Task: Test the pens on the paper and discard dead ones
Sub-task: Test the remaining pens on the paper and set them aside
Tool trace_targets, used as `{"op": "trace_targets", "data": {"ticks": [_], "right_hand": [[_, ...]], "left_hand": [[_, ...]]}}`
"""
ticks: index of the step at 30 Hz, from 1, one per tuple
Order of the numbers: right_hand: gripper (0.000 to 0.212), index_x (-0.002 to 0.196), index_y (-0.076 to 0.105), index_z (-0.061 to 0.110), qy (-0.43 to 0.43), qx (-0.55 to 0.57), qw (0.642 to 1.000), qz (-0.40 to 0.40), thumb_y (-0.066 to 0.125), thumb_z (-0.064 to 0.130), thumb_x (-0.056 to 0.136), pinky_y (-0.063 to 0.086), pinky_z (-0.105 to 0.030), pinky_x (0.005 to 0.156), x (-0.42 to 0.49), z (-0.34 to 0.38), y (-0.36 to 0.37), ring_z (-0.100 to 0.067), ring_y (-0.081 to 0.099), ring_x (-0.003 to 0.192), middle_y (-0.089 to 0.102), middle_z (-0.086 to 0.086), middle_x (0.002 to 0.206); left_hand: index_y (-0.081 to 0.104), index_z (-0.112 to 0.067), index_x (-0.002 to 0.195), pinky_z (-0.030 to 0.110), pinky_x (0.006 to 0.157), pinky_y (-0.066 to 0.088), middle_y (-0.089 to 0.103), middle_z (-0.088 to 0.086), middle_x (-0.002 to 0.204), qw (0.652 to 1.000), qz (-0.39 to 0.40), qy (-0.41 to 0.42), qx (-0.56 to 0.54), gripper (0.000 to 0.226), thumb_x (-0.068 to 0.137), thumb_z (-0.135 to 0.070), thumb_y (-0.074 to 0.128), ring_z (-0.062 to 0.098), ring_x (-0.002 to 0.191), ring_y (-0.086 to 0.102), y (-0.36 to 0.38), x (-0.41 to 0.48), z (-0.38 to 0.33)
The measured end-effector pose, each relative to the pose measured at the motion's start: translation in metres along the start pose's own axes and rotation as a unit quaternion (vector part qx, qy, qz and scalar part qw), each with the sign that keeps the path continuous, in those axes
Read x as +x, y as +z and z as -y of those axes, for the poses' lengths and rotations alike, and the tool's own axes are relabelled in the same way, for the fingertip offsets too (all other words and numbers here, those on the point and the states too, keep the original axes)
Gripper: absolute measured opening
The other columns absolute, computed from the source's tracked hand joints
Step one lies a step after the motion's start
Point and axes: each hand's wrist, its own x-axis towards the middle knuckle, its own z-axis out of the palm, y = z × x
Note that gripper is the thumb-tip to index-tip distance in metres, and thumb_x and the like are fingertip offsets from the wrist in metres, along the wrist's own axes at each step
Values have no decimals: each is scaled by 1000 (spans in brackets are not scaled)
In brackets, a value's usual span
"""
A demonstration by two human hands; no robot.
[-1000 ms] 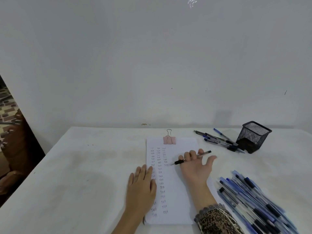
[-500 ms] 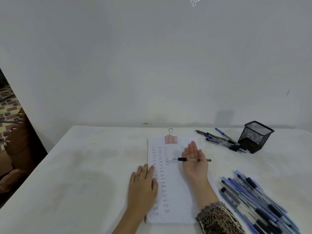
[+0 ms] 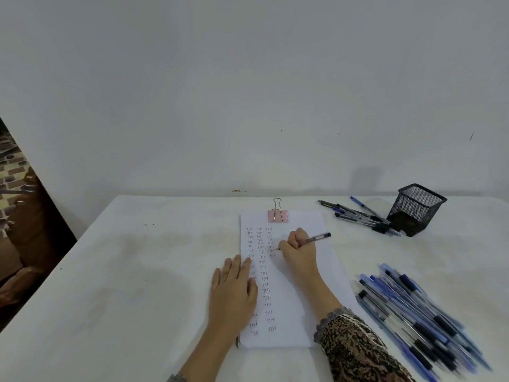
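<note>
A white sheet of paper [image 3: 300,293] lies on the table, held at its top by a pink binder clip [image 3: 278,215]. Columns of small written words fill its left half. My right hand [image 3: 298,250] grips a dark pen [image 3: 316,238] in a writing hold, its tip on the paper beside the third column. My left hand [image 3: 234,293] rests flat on the paper's left edge, fingers straight. A large heap of blue and black pens [image 3: 413,312] lies to the right of the paper.
A black mesh pen cup [image 3: 416,209] stands at the back right, with a small bunch of pens [image 3: 360,216] lying just left of it. The white table [image 3: 137,271] meets a plain wall behind. Its left edge drops off to a dark floor.
My right hand turned the pen over from a loose open-palm hold into a writing grip and brought the tip down onto the paper. My left hand stayed flat.
</note>
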Motion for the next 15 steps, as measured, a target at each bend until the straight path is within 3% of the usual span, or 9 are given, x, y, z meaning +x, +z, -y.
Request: {"op": "trace_targets", "data": {"ticks": [3, 15], "right_hand": [[52, 59, 17, 22, -12, -38, 999, -6, 46, -20, 70, 17, -15, 48, -2, 0, 3, -4, 15, 46, 20, 15, 47], [51, 52, 22, 20, -33, -90, 995, 0, 55, -14, 69, 24, -18, 54, -3, -1, 6, -4, 21, 47, 24, 8, 55]], "left_hand": [[8, -23, 148, 34, 117, -3, 2, -2, 157, 1000, -3, -2, 9, 50, 100, -32, 20, 15, 144, -2, 1, 0, -1], [8, -23, 148, 34, 116, -4, 2, -2, 157, 1000, -5, -6, 7, 51, 98, -33, 12, 15, 144, -1, 1, -1, -2]]}}
